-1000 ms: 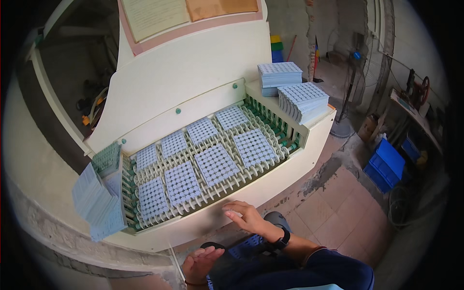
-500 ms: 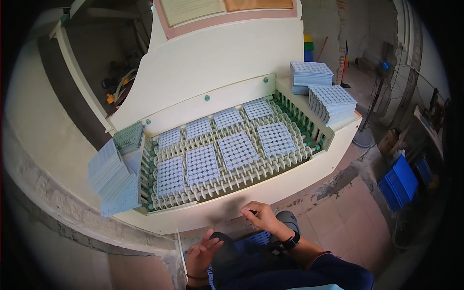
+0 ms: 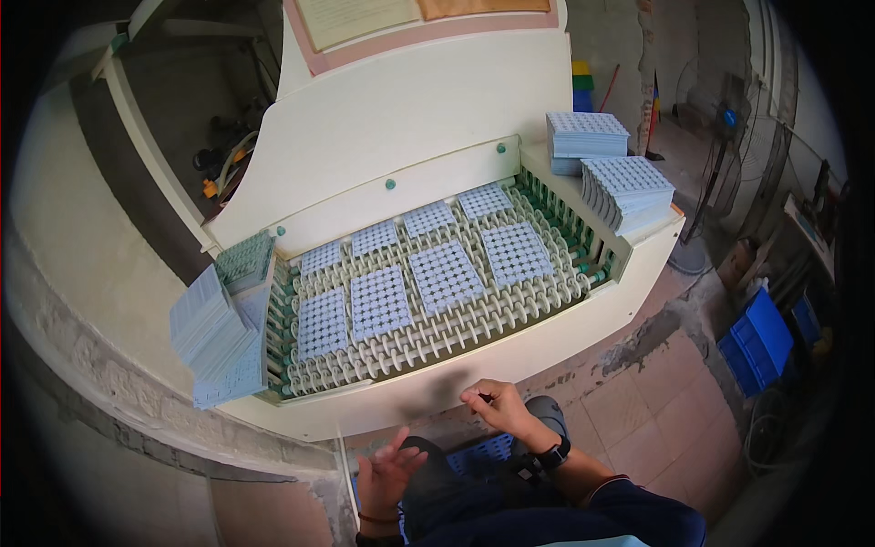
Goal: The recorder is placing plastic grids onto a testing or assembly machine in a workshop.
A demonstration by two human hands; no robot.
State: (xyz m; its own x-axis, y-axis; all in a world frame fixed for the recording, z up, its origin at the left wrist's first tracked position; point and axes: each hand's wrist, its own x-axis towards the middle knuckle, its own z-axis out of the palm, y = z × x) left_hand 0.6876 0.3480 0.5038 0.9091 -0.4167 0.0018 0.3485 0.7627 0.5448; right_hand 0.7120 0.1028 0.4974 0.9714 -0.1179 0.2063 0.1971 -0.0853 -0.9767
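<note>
My left hand (image 3: 385, 479) is raised over my lap, its fingers spread, holding nothing I can see. To its right, my right hand (image 3: 499, 408) is closed, fingertips curled against the thumb; whether anything small is between them I cannot make out. Both hands are apart from the cream machine (image 3: 510, 376) in front of me. On its bed of white roller wheels (image 3: 437, 335) lie two rows of pale blue perforated panels. The nearer row includes a panel (image 3: 447, 277) in the middle and another (image 3: 517, 255) on the right.
Stacks of similar panels stand on the machine's right ledge (image 3: 588, 137) and lean in a fanned pile (image 3: 214, 333) on the left. Blue plastic bins (image 3: 758, 342) sit at far right, near a standing fan (image 3: 729, 118). A wall (image 3: 109, 210) closes the left side.
The panels on the rollers have shifted slightly away from me. My left hand has risen a little with its fingers spread; my right hand has stayed nearly in place.
</note>
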